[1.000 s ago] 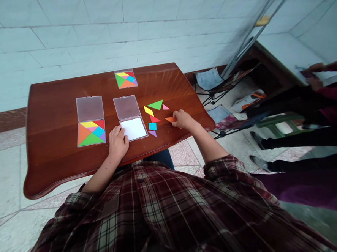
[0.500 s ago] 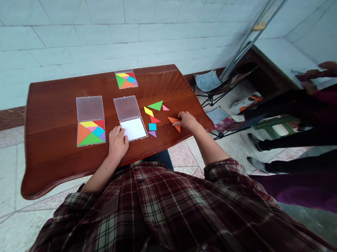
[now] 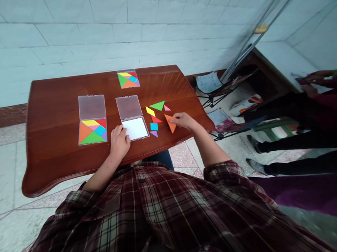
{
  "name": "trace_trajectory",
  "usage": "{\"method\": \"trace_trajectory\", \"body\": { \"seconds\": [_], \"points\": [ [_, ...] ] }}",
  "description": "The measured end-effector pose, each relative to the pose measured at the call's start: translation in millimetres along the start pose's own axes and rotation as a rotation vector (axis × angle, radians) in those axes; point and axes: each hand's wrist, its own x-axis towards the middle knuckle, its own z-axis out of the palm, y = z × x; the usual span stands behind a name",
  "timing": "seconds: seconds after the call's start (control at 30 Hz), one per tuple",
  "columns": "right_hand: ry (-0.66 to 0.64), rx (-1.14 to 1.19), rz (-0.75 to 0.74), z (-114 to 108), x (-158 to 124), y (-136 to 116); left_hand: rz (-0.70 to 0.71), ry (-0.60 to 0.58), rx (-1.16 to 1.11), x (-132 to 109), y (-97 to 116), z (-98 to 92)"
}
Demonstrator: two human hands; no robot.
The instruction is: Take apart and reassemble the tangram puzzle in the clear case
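Observation:
My right hand (image 3: 183, 120) pinches a large orange triangle tangram piece (image 3: 171, 125) between thumb and fingers, over the table's right part. My left hand (image 3: 119, 139) grips the left edge of an open plastic tangram case (image 3: 136, 129), whose base shows plain white. Between the case and my right hand lie loose pieces: a green triangle (image 3: 158, 105), a yellow parallelogram (image 3: 150, 111), a pink triangle (image 3: 166, 108), a red triangle (image 3: 156, 120), a blue square (image 3: 154, 127) and a purple triangle (image 3: 154, 134).
Left of my left hand, another open case holds an assembled tangram square (image 3: 92, 131). A third filled case (image 3: 128, 79) lies at the table's back edge. Folding chairs (image 3: 208, 81) stand to the right, near a standing person's legs (image 3: 300, 140).
My right hand has drawn the orange triangle slightly left and lifted and turned it. My left hand keeps its place on the case. The view has shifted a little.

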Motion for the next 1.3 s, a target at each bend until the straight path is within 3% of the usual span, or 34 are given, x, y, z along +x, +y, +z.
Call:
{"method": "trace_trajectory", "body": {
  "seconds": [0.1, 0.2, 0.33, 0.5, 0.73, 0.93, 1.3],
  "points": [
    [-0.058, 0.059, -0.159, 26, -5, -31, -0.001, 0.013, 0.000, 0, 0, 0.6],
    [-0.099, -0.025, -0.235, 55, -3, -62, 0.010, 0.017, -0.011, -1, 1, 1.0],
    [0.019, -0.316, -0.261, 80, 4, -91, 0.014, 0.004, 0.000, -1, 2, 0.7],
    [-0.029, -0.725, -0.236, 96, 8, -108, 0.020, -0.009, 0.024, -2, 2, 1.0],
    [-0.011, -0.996, -0.341, 123, -1, -116, 0.007, -0.005, 0.003, -3, 2, 3.5],
    [0.006, -1.037, -0.425, 144, -6, -112, 0.013, -0.017, 0.003, -2, 3, 1.1],
    [0.077, -0.910, -0.443, 137, -22, -74, 0.013, -0.021, 0.020, -3, 3, -0.8]
  ]
}}
